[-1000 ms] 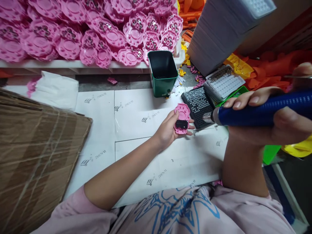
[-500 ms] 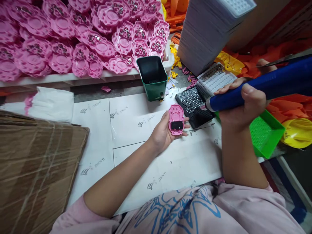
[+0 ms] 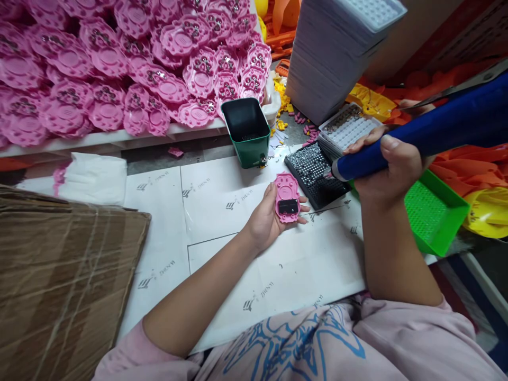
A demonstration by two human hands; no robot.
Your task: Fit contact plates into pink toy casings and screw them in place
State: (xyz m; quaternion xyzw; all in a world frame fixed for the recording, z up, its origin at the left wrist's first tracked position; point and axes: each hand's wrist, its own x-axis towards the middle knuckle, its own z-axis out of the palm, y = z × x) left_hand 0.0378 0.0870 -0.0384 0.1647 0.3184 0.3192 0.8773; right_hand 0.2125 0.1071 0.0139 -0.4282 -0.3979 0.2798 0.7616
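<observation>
My left hand [image 3: 265,217] holds a pink plastic toy casing [image 3: 287,190] with a black rectangular cover on its lower part. Its fingertips show past the casing's right edge. My right hand [image 3: 391,166] is wrapped round a blue electric screwdriver [image 3: 413,138]. The screwdriver's tip points at a black perforated tray [image 3: 307,164] filled in part with small shiny screws; whether it touches one I cannot tell. Beside the screwdriver a pointed metal blade [image 3: 456,87], perhaps of scissors, sticks out by the right fingers.
Many pink casings [image 3: 107,58] lie heaped at the back left. A dark green bin [image 3: 250,145] stands before them. At the right are a tall stack of white trays [image 3: 325,63], a small white tray [image 3: 351,132] and a bright green basket [image 3: 448,227]. A cardboard box [image 3: 71,275] fills the near left.
The whole view has shifted slightly. My right hand and the screwdriver have moved a little left and down over the black tray. The left hand still holds the pink casing.
</observation>
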